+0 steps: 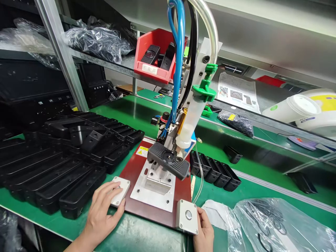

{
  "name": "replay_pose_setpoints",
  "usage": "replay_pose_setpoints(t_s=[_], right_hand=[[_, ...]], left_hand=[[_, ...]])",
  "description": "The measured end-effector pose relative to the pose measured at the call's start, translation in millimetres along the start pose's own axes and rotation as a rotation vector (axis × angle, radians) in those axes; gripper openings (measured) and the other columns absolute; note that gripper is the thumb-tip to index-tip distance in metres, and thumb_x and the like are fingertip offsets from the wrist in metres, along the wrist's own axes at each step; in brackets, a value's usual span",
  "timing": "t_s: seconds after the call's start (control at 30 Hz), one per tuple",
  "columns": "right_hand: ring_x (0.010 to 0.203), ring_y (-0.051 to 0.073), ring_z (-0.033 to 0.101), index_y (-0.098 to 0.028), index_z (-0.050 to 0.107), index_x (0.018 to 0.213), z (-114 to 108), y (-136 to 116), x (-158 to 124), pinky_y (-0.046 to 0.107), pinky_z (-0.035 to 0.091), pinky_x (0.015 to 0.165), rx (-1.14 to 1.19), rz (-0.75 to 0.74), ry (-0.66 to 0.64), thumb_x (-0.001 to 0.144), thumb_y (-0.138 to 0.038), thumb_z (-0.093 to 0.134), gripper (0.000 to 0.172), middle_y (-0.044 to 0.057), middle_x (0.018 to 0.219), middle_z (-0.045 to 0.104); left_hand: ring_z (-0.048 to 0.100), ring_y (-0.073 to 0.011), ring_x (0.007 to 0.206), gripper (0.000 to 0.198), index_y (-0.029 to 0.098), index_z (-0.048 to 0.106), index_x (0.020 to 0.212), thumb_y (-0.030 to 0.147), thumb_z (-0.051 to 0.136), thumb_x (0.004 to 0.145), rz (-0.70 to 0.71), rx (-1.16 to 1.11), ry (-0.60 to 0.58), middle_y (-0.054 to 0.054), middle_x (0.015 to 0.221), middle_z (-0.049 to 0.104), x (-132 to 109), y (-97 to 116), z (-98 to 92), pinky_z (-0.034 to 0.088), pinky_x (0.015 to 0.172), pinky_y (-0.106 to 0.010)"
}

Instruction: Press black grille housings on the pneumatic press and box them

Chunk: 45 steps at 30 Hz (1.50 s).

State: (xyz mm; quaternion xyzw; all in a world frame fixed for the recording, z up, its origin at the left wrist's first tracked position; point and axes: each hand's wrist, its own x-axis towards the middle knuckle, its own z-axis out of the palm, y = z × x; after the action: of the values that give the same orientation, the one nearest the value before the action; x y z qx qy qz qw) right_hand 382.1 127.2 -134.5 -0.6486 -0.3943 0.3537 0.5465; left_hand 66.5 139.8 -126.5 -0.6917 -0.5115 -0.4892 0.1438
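Observation:
My left hand [101, 218] lies against a white push-button box [120, 191], with the fingers over its top and the thumb along its lower side. My right hand [204, 232] holds the right edge of a matching box [187, 217] with a round metal button. Between the boxes, a black ribbed plastic part [168, 161] sits over an aluminium fixture plate [152, 190]. A dispensing syringe [190, 119] with a green clip points down at the part, its tip touching or very near it. Neither hand touches the part.
Many black plastic parts [65, 175] fill the bench to the left, with a row of several more [215, 171] to the right. A clear bag [280, 224] lies at the front right. Blue and black hoses [179, 52] rise from the dispenser. A red bin [154, 52] stands on the shelf behind.

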Motion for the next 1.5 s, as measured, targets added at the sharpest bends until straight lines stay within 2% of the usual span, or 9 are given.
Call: replay_pose_setpoints(t_s=[0.57, 1.5], right_hand=[[0.066, 0.016, 0.048, -0.018, 0.062, 0.083, 4.1, -8.4, -2.2, 0.023, 0.04, 0.058, 0.016, -0.017, 0.043, 0.075, -0.06, 0.066, 0.043, 0.0, 0.069, 0.058], [0.068, 0.016, 0.051, -0.019, 0.061, 0.085, 1.5, -1.1, 0.1, 0.022, 0.042, 0.061, 0.02, -0.005, 0.024, 0.076, -0.06, 0.066, 0.042, 0.001, 0.073, 0.062]], left_hand=[[0.059, -0.027, 0.107, 0.028, 0.018, 0.058, 0.109, 0.01, 0.061, 0.083, -0.011, 0.006, 0.005, -0.011, 0.108, 0.063, -0.5, -0.4, 0.2, 0.049, 0.091, -0.044], [0.06, -0.0269, 0.106, 0.029, 0.018, 0.058, 0.109, 0.01, 0.062, 0.081, -0.021, -0.006, 0.0, -0.011, 0.108, 0.063, 0.2, -0.6, -1.2, 0.05, 0.091, -0.044]])
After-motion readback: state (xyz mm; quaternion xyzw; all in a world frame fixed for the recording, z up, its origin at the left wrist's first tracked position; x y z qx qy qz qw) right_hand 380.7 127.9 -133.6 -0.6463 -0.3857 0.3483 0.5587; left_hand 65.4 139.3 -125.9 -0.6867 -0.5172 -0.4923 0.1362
